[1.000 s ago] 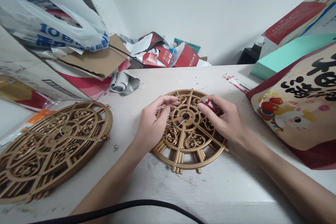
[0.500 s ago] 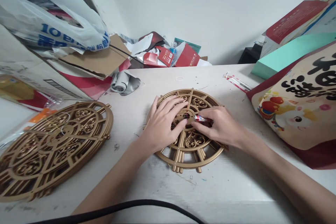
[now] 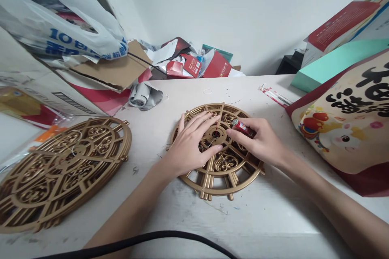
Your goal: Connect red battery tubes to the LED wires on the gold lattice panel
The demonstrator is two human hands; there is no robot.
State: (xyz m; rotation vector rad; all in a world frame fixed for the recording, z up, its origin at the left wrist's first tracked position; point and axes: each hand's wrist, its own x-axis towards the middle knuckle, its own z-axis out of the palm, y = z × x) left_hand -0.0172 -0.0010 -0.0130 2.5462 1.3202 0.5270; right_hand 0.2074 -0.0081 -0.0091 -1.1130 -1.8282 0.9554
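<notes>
A round gold openwork disc (image 3: 212, 190) with scrollwork and spokes lies flat in front of me. My left hand (image 3: 190, 143) rests on its left half, fingers spread and thumb apart, close to the central hole. Thin thread or wire shows around that hole. My right hand (image 3: 263, 139) is above the disc's right side, its thumb and fingers closed on a small red and white lighter (image 3: 240, 125). The lighter's metal end points up and left; the fingers hide its other end.
Similar gold discs (image 3: 62, 166) are stacked at the left. A carton with a white plastic bag (image 3: 88, 36) stands behind them. On the right is a printed red and cream bag (image 3: 343, 125), near thin red and white packets (image 3: 275, 96). A black cable (image 3: 158, 234) crosses the foreground.
My right hand has drawn the lighter slightly back from the disc's centre and tilted its metal end upward. My left thumb has moved slightly right; that hand otherwise stays on the disc.
</notes>
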